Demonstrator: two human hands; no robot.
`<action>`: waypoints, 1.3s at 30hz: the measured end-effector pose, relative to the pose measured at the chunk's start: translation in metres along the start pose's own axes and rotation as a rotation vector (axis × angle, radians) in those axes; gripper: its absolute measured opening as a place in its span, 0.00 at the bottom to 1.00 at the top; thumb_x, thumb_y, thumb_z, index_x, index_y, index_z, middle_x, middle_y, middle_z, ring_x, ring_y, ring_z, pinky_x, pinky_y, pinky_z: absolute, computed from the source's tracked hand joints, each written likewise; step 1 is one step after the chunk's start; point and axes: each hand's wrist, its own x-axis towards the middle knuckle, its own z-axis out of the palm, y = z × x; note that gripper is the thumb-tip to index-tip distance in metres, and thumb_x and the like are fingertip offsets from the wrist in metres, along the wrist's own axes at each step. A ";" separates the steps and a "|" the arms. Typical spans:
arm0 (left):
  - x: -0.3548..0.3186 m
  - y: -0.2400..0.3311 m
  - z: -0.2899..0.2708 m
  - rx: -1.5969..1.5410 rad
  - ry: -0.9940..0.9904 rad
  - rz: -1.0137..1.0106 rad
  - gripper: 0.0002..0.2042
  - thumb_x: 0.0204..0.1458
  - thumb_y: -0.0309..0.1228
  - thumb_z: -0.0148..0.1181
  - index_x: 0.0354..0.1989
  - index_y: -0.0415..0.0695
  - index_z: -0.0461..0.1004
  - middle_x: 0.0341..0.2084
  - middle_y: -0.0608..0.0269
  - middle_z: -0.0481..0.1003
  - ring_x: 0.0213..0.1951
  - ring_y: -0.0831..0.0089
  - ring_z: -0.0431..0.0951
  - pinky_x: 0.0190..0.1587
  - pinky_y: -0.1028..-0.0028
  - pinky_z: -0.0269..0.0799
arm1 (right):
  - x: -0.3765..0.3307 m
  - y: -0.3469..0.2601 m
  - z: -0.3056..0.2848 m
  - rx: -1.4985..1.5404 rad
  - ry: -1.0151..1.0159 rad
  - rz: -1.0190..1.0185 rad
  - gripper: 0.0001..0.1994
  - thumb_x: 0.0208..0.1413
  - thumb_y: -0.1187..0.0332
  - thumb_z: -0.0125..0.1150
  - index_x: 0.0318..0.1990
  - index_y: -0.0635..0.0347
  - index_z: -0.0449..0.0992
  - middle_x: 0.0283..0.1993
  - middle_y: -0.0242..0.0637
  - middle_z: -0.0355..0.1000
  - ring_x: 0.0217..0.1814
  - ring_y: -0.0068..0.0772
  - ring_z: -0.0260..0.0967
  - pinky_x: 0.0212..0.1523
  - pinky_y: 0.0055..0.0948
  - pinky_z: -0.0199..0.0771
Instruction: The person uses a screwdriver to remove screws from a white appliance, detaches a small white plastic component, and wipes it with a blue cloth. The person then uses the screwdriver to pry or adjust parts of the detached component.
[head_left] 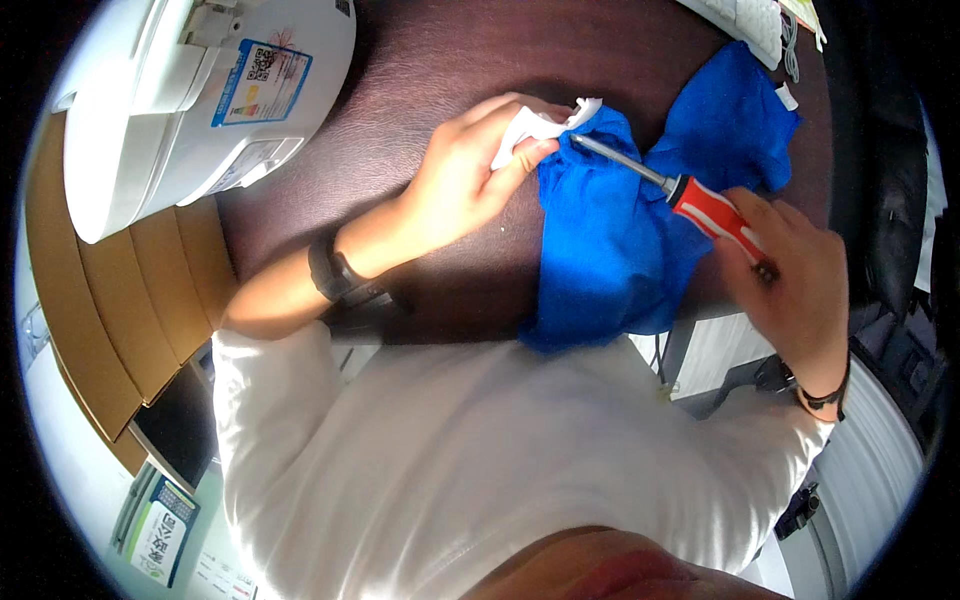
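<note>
At the far left a large white appliance (190, 95) with a coloured sticker sits on stacked cardboard boxes (120, 300), at the edge of a dark brown table (440, 60). The left hand (470, 175), a dark watch on its wrist, is closed around a small white plastic part (535, 125) and presses it onto a crumpled blue cloth (610, 240) spread on the table. Right of that, a screwdriver (690, 200) with a metal shaft and red handle slants down toward the part, its tip at the part's edge. The right hand (795, 285) is wrapped around the back end of the handle. Judging by this, the work looks mid-way: the tip seems engaged, yet the part remains in one piece, with no loose screw visible on the cloth.
</note>
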 end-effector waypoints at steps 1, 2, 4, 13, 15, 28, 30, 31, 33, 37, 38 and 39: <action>0.000 0.001 0.000 0.008 -0.023 0.003 0.09 0.57 0.29 0.59 0.41 0.37 0.74 0.32 0.53 0.74 0.32 0.62 0.78 0.34 0.70 0.73 | 0.003 -0.005 -0.005 -0.016 -0.026 0.031 0.16 0.51 0.65 0.65 0.46 0.59 0.75 0.24 0.41 0.70 0.20 0.41 0.71 0.19 0.33 0.66; 0.000 0.001 0.001 0.012 -0.030 0.019 0.09 0.57 0.29 0.58 0.42 0.37 0.74 0.33 0.52 0.75 0.34 0.61 0.79 0.35 0.70 0.74 | 0.004 -0.011 -0.011 -0.030 -0.043 0.029 0.16 0.51 0.64 0.65 0.46 0.60 0.76 0.24 0.42 0.71 0.20 0.41 0.71 0.20 0.32 0.66; 0.000 0.002 -0.001 0.021 -0.061 0.016 0.09 0.57 0.28 0.58 0.42 0.37 0.74 0.37 0.51 0.76 0.38 0.60 0.80 0.39 0.69 0.75 | 0.008 -0.019 -0.022 -0.077 -0.095 0.005 0.15 0.51 0.64 0.64 0.45 0.60 0.76 0.24 0.42 0.72 0.20 0.41 0.71 0.20 0.32 0.66; -0.005 0.001 -0.004 0.014 -0.116 0.057 0.10 0.56 0.28 0.58 0.43 0.36 0.74 0.37 0.50 0.77 0.38 0.58 0.81 0.39 0.68 0.77 | 0.032 0.048 -0.003 0.637 -0.449 0.078 0.14 0.58 0.63 0.60 0.42 0.67 0.78 0.22 0.35 0.72 0.20 0.21 0.65 0.22 0.22 0.63; -0.003 -0.001 -0.004 0.020 -0.095 0.099 0.10 0.56 0.28 0.58 0.42 0.36 0.74 0.36 0.51 0.77 0.37 0.59 0.81 0.38 0.69 0.76 | 0.036 0.062 0.011 0.788 -0.511 0.101 0.16 0.59 0.60 0.59 0.43 0.67 0.78 0.21 0.31 0.70 0.16 0.17 0.62 0.15 0.17 0.57; -0.002 0.002 -0.006 -0.044 -0.066 -0.093 0.09 0.57 0.28 0.58 0.41 0.36 0.74 0.33 0.55 0.77 0.33 0.71 0.78 0.35 0.74 0.71 | -0.005 0.049 0.090 1.732 -0.529 0.481 0.17 0.62 0.58 0.49 0.35 0.66 0.72 0.17 0.33 0.65 0.09 0.15 0.54 0.08 0.16 0.45; -0.003 0.003 -0.006 -0.069 -0.042 -0.139 0.09 0.58 0.29 0.58 0.42 0.36 0.74 0.31 0.56 0.77 0.31 0.72 0.77 0.34 0.75 0.70 | -0.009 0.035 0.092 1.606 -0.430 0.387 0.16 0.63 0.59 0.50 0.42 0.66 0.73 0.21 0.34 0.67 0.12 0.16 0.56 0.10 0.17 0.48; -0.004 0.003 -0.005 -0.080 -0.025 -0.165 0.09 0.58 0.29 0.57 0.42 0.36 0.75 0.30 0.57 0.77 0.31 0.73 0.76 0.34 0.75 0.70 | -0.012 0.029 0.092 1.674 -0.369 0.391 0.16 0.63 0.60 0.52 0.45 0.67 0.73 0.23 0.34 0.68 0.14 0.17 0.58 0.11 0.18 0.51; -0.004 0.003 -0.005 -0.025 -0.007 -0.166 0.09 0.58 0.29 0.57 0.42 0.36 0.75 0.29 0.58 0.76 0.30 0.74 0.76 0.33 0.75 0.70 | -0.015 0.016 0.091 1.226 -0.079 0.216 0.16 0.63 0.61 0.54 0.47 0.68 0.72 0.24 0.35 0.69 0.18 0.19 0.62 0.14 0.20 0.56; -0.002 0.005 -0.004 0.050 -0.017 -0.164 0.09 0.58 0.29 0.58 0.42 0.36 0.75 0.29 0.57 0.76 0.29 0.75 0.76 0.33 0.76 0.70 | -0.019 0.000 0.077 0.503 0.183 0.020 0.16 0.59 0.64 0.59 0.49 0.66 0.71 0.30 0.44 0.72 0.22 0.35 0.71 0.19 0.31 0.66; -0.001 0.006 -0.004 0.062 -0.022 -0.161 0.09 0.58 0.30 0.58 0.41 0.36 0.75 0.29 0.57 0.76 0.29 0.74 0.76 0.33 0.76 0.70 | -0.019 -0.005 0.072 0.357 0.247 -0.021 0.16 0.59 0.64 0.59 0.49 0.65 0.71 0.31 0.46 0.72 0.22 0.38 0.71 0.19 0.32 0.67; -0.001 0.007 -0.004 0.072 -0.028 -0.157 0.09 0.58 0.30 0.58 0.41 0.36 0.76 0.29 0.56 0.76 0.29 0.73 0.76 0.33 0.75 0.70 | -0.020 -0.009 0.064 0.282 0.163 0.038 0.17 0.57 0.63 0.61 0.49 0.63 0.70 0.32 0.47 0.72 0.22 0.45 0.71 0.19 0.36 0.67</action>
